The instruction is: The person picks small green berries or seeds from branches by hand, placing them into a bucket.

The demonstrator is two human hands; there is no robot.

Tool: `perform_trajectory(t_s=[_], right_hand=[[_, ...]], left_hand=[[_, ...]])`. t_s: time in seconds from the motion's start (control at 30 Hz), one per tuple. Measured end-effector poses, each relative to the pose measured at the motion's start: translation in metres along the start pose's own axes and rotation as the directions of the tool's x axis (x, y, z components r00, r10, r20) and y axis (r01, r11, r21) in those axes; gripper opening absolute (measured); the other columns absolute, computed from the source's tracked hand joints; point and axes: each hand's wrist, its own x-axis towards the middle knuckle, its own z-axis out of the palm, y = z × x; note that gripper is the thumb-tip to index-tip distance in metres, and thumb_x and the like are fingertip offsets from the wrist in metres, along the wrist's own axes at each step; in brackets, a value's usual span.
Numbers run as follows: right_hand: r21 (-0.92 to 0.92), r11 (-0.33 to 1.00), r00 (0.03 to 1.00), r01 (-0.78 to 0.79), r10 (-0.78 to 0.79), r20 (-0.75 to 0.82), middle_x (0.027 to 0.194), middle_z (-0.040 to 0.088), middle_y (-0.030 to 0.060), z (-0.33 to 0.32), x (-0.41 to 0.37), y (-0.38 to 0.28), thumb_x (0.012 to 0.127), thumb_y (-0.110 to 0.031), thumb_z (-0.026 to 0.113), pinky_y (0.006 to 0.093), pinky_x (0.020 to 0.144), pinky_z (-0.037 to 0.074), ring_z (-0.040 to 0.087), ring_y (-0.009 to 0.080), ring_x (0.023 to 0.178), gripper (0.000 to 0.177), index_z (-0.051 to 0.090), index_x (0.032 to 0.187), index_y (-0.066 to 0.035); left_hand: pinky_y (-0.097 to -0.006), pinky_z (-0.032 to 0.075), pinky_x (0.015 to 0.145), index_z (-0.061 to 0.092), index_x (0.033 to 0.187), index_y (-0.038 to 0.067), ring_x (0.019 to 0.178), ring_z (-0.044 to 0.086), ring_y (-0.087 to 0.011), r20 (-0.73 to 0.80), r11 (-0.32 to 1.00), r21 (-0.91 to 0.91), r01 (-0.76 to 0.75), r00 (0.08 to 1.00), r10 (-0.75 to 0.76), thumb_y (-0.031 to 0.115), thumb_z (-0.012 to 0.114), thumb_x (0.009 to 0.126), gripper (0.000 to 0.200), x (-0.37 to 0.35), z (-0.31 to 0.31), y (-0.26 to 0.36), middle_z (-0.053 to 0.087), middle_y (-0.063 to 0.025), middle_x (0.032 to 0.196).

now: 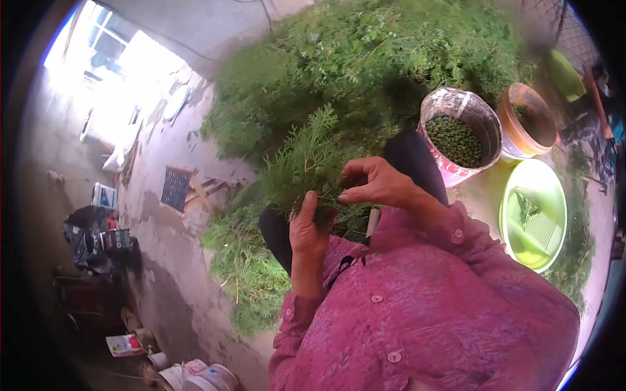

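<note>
My left hand (pixel 308 233) is closed around the lower stems of a leafy evergreen sprig (pixel 306 159), thumb pointing up along it. The sprig has flat, scale-like green foliage and stands up from the hand over my lap. At the sprig's right side, my right hand (pixel 381 186) has its fingers curled, with thumb and forefinger close together by the foliage. What lies between those fingertips, if anything, is too small to make out. Beyond my knees rises a large heap of cut evergreen branches (pixel 365 52), with small pale round cones among the leaves.
To the right stand a bucket (pixel 435 107) of small green cones, an orange-rimmed bucket (pixel 553 133) and a lime-green basin (pixel 562 225) holding a sprig. More cut greenery (pixel 251 287) lies at lower left. A dark mat (pixel 175 189) and wood pieces lie on the concrete floor.
</note>
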Motion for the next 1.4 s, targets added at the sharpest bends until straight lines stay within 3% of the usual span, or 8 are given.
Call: perform_trajectory(t_s=[0.4, 0.47, 0.57, 1.0, 1.1, 1.17, 1.27, 1.4], right_hand=[[-0.5, 0.859, 0.979, -0.11, 0.007, -0.202, 0.081, 0.062, 0.0073, 0.002, 0.003, -0.001, 0.078, -0.012, 0.064, 0.0285, 0.063, 0.048, 0.059, 0.0135, 0.072, 0.02, 0.057, 0.087, 0.004], [-0.227, 0.906, 0.869, -0.358, 0.234, -0.435, 0.08, 0.061, 0.006, -0.016, 0.009, 0.019, 0.08, -0.014, 0.061, 0.026, 0.062, 0.048, 0.059, 0.0128, 0.078, 0.02, 0.055, 0.093, 0.0], [0.283, 0.926, 0.888, -0.25, 0.336, -0.315, 0.083, 0.06, 0.0049, -0.033, 0.001, 0.017, 0.08, -0.014, 0.059, 0.0252, 0.06, 0.049, 0.06, 0.0134, 0.079, 0.027, 0.052, 0.103, -0.002], [0.244, 0.958, 0.983, -0.15, 0.172, -0.067, 0.063, 0.054, -0.0012, -0.005, 0.026, 0.0, 0.075, -0.022, 0.07, 0.0218, 0.049, 0.038, 0.048, 0.0065, 0.054, 0.021, 0.062, 0.084, -0.005], [-0.373, 0.901, 0.943, 0.22, -0.294, -0.154, 0.061, 0.052, -0.0009, -0.017, 0.026, 0.008, 0.08, -0.018, 0.066, 0.0194, 0.043, 0.031, 0.043, 0.0048, 0.05, 0.017, 0.059, 0.082, -0.003], [0.174, 0.981, 0.99, -0.086, 0.104, -0.097, 0.06, 0.05, -0.0022, -0.02, 0.019, -0.008, 0.078, -0.017, 0.067, 0.0205, 0.042, 0.032, 0.042, 0.0052, 0.048, 0.014, 0.06, 0.078, -0.005], [0.61, 0.778, 0.987, -0.151, 0.148, 0.054, 0.056, 0.045, -0.005, -0.024, 0.019, 0.01, 0.08, -0.014, 0.065, 0.0203, 0.039, 0.028, 0.037, 0.004, 0.045, 0.012, 0.056, 0.074, -0.007], [0.668, 0.73, 0.988, -0.147, 0.134, 0.071, 0.055, 0.043, -0.005, -0.023, 0.018, 0.008, 0.082, -0.015, 0.062, 0.0188, 0.036, 0.025, 0.034, 0.0036, 0.041, 0.012, 0.054, 0.075, -0.009]], left_hand=[[-0.0292, 0.051, 0.061, 0.056, 0.106, 0.005, 0.076, 0.061, -0.0175, -0.103, 0.961, 0.145, -0.234, 0.963, 0.25, 0.009, 0.063, 0.08, 0.027, -0.008, 0.015, -0.003, 0.063, -0.0049, 0.093], [-0.0285, 0.05, 0.066, 0.056, 0.108, 0.005, 0.079, 0.06, -0.0159, -0.118, 0.952, 0.161, -0.259, 0.953, 0.279, 0.007, 0.064, 0.079, 0.03, -0.011, 0.02, 0.003, 0.062, -0.0047, 0.095], [-0.028, 0.048, 0.073, 0.056, 0.108, 0.003, 0.084, 0.058, -0.0146, -0.137, 0.935, 0.205, -0.289, 0.937, 0.32, 0.005, 0.065, 0.078, 0.031, -0.008, 0.019, 0.01, 0.061, -0.0049, 0.097], [-0.0277, 0.049, 0.076, 0.058, 0.106, 0.0, 0.085, 0.06, -0.0157, -0.021, 0.951, 0.197, -0.24, 0.968, 0.249, 0.0, 0.064, 0.077, 0.03, -0.011, 0.022, 0.004, 0.062, -0.0069, 0.1], [-0.0275, 0.05, 0.074, 0.058, 0.106, 0.0, 0.083, 0.06, -0.0158, -0.031, 0.948, 0.241, -0.208, 0.975, 0.221, -0.001, 0.064, 0.077, 0.03, -0.011, 0.012, -0.003, 0.062, -0.0073, 0.098], [-0.0274, 0.05, 0.074, 0.058, 0.106, 0.0, 0.082, 0.061, -0.0157, -0.009, 0.947, 0.238, -0.217, 0.974, 0.225, -0.001, 0.063, 0.077, 0.03, -0.015, 0.02, -0.002, 0.062, -0.0072, 0.098], [-0.0272, 0.05, 0.074, 0.057, 0.106, 0.0, 0.082, 0.061, -0.0155, 0.018, 0.959, 0.205, -0.195, 0.981, 0.195, -0.002, 0.063, 0.077, 0.029, -0.015, 0.022, -0.002, 0.062, -0.007, 0.097], [-0.0286, 0.051, 0.073, 0.057, 0.106, 0.002, 0.082, 0.061, -0.0158, 0.044, 0.954, 0.197, -0.227, 0.974, 0.223, -0.002, 0.062, 0.077, 0.029, -0.017, 0.029, -0.003, 0.063, -0.0061, 0.097]])
